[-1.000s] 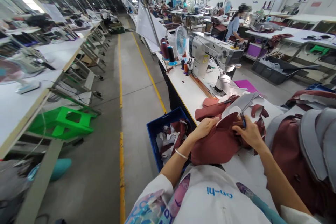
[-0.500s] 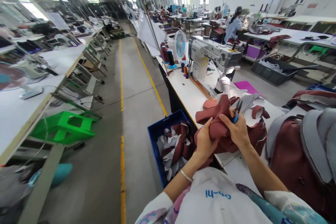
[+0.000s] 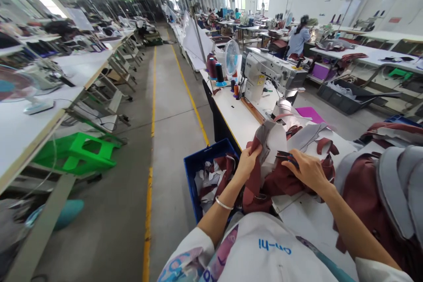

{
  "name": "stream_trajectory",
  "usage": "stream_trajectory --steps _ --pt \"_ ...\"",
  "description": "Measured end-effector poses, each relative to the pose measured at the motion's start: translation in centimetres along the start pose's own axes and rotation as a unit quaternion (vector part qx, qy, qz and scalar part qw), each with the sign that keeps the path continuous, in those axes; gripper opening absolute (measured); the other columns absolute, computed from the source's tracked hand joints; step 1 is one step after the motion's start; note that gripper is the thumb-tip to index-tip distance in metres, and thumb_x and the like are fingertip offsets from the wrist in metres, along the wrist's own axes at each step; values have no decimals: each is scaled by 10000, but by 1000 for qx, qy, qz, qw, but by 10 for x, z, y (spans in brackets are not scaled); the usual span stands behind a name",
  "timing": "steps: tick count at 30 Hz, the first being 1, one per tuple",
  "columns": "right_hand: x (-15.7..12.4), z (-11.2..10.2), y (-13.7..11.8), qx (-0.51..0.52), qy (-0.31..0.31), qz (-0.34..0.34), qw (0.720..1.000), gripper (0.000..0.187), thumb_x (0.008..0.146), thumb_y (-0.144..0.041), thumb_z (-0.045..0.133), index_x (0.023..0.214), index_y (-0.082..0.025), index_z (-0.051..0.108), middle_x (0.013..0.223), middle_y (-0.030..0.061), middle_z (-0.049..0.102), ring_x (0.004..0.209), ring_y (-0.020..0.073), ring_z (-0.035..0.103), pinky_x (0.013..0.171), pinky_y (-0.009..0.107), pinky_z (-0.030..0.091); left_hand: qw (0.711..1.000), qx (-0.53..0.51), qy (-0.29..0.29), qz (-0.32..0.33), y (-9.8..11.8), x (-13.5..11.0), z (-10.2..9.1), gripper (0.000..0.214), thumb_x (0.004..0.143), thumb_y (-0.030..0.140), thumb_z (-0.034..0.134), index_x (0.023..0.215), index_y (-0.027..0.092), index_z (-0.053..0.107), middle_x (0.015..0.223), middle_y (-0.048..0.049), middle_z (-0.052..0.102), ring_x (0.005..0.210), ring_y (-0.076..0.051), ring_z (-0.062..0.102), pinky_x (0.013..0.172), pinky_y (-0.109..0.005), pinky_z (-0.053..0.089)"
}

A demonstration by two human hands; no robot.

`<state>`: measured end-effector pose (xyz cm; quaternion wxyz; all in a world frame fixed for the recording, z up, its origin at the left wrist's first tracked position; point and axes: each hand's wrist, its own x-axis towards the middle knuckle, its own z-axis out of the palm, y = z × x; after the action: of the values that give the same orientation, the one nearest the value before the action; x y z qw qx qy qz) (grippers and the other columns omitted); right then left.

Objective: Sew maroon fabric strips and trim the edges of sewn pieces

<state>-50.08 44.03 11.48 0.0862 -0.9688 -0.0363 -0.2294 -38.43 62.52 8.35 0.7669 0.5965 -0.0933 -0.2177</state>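
Note:
My left hand is closed on the edge of a reddish-brown fabric piece, whose pale grey backing shows at the top. To its right, my right hand grips small thread snips with a blue handle. Their dark blades point left, a short way from the held piece. Other brown and grey pieces lie bunched under both hands on the white table. Just beyond stands a white sewing machine, its needle area partly hidden.
A blue bin of scraps stands at the table's left side. Stacked brown and grey pieces rise at the right. Thread cones and a small fan stand behind. A person sits farther off.
My left hand has moved left and turned the fabric so its grey backing shows. My right hand has let go of the fabric and shifted right, the snips now pointing left.

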Motion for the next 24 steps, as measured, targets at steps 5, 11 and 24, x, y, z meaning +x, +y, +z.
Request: stream_trajectory --steps 5,11,24 --pt "6 -6 18 -66 12 -53 996 378 965 -510 427 819 -181 540 685 17 634 596 136 593 546 251 275 1000 2 -17 -11 6 3 2 395 720 494 706 807 108 697 781 -42 662 730 -162 552 688 -251 406" --pt "20 -11 15 -49 -31 -120 991 377 970 -510 419 849 -184 564 712 27 645 620 135 581 531 252 249 998 22 -58 -20 8 2 6 398 728 485 699 848 105 710 784 -40 662 731 -164 549 721 -262 411" --pt "-18 39 5 151 77 69 983 441 872 -614 490 1024 -200 491 629 3 600 509 181 567 496 269 402 993 38 -110 3 14 0 8 426 716 527 699 744 104 661 691 -20 591 679 -153 505 671 -271 390"
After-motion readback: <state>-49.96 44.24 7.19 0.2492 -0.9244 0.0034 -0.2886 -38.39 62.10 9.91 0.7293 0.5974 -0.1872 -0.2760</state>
